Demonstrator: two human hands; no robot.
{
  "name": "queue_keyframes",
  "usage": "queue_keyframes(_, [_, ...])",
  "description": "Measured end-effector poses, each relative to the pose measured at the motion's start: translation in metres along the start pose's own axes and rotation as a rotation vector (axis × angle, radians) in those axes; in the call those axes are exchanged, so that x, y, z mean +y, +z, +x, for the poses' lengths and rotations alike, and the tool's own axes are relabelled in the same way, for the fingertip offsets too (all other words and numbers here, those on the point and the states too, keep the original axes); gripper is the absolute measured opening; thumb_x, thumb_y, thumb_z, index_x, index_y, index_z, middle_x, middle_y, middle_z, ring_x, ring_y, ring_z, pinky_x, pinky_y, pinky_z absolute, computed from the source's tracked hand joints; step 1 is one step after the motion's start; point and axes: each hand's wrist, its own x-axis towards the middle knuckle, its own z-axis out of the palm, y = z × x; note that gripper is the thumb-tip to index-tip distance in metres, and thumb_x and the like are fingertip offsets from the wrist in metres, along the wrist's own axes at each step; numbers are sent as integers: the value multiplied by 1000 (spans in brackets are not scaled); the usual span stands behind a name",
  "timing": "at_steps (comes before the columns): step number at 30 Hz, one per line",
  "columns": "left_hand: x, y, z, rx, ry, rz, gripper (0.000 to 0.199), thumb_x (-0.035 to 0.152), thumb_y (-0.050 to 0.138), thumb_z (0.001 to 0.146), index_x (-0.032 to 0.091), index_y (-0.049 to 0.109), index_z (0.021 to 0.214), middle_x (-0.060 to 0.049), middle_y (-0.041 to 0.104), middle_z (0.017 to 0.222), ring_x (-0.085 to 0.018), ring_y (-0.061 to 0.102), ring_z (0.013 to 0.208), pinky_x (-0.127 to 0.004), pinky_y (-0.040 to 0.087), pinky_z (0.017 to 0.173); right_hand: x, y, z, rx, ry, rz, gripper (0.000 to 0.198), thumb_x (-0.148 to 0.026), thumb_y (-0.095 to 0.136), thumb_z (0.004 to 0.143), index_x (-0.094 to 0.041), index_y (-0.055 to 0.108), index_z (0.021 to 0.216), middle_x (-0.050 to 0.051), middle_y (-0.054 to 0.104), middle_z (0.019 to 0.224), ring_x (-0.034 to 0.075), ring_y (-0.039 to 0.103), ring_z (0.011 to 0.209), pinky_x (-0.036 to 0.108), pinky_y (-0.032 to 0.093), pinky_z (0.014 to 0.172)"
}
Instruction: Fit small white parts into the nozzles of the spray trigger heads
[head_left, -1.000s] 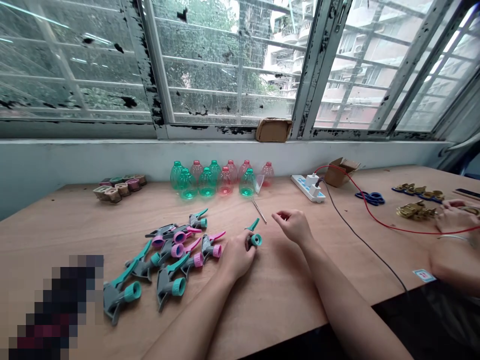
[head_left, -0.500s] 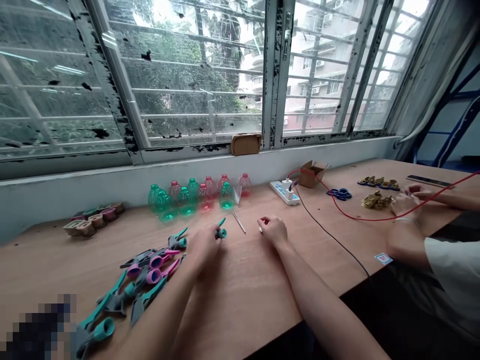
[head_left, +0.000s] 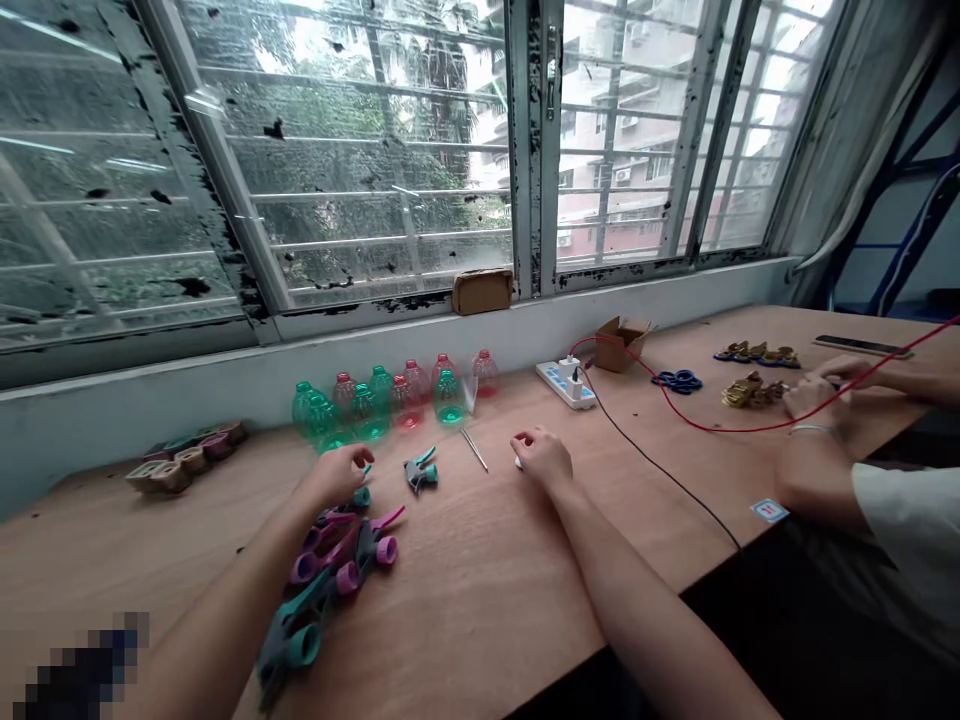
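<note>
My left hand (head_left: 341, 478) is bent over a teal and grey trigger sprayer head (head_left: 362, 496). Its fingers are curled at the sprayer's lever and partly hidden. Pink, teal and grey sprayer heads (head_left: 347, 577) lie in a heap beside my left forearm. One teal and grey sprayer head (head_left: 421, 471) lies apart, between my hands. My right hand (head_left: 545, 460) rests on the table with fingers curled around a small white piece (head_left: 518, 463), mostly hidden. Metal tweezers (head_left: 474, 450) lie between the hands, towards the window.
Green and red clear bottles (head_left: 409, 400) stand near the wall. Stacked wooden-looking pieces (head_left: 184, 458) lie left. A power strip (head_left: 566, 385), cardboard box (head_left: 621, 345) and blue-handled scissors (head_left: 676, 381) are to the right. Another person's hands (head_left: 817, 400) work beside golden pieces (head_left: 750, 391). Cables cross the table.
My left hand has let go of one sprayer head and moved left to another. The heap of sprayer heads has shifted right and bunched together. My right hand stays in place.
</note>
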Motion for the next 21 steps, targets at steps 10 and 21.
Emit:
queue_keyframes(10, [-9,21,-9,-111,15,33,43,6,52,54,22,66,91,-5,70,89,-23,63,83,-23,44,62,6,0,4,8,48,-50,26,-33,47,87,-23,71,89,4,66,99,15,61,85,22,39,66])
queue_keyframes(21, [81,20,-53,231,277,-206,31,20,50,79,24,58,109,-4,64,105,-21,61,90,-28,45,79,22,3,2,-189,59,-137,38,-36,69,63,-22,71,98,6,70,96,20,63,85,24,40,63])
